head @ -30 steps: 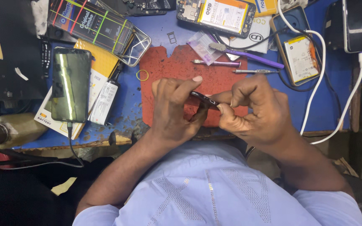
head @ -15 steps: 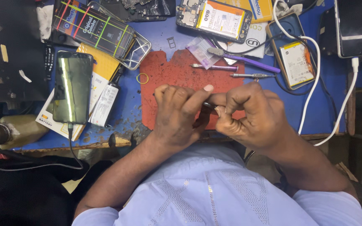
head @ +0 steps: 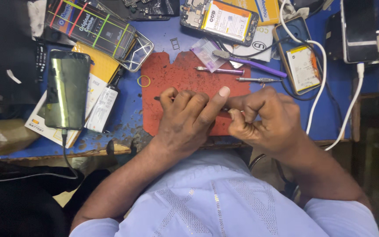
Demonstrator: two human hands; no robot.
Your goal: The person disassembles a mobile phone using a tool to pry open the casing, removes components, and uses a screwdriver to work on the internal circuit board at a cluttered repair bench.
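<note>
A blue worktable (head: 163,37) carries a worn red rubber mat (head: 176,74). Over the mat's lower half, the left hand (head: 187,118) and right hand (head: 264,118) meet — both curled tight on a thin dark metal tool (head: 158,98), mostly hidden; only its tip shows left of the knuckles.

Both hands, left (head: 188,117) and right (head: 264,116), are curled with fingertips meeting between them.
</note>
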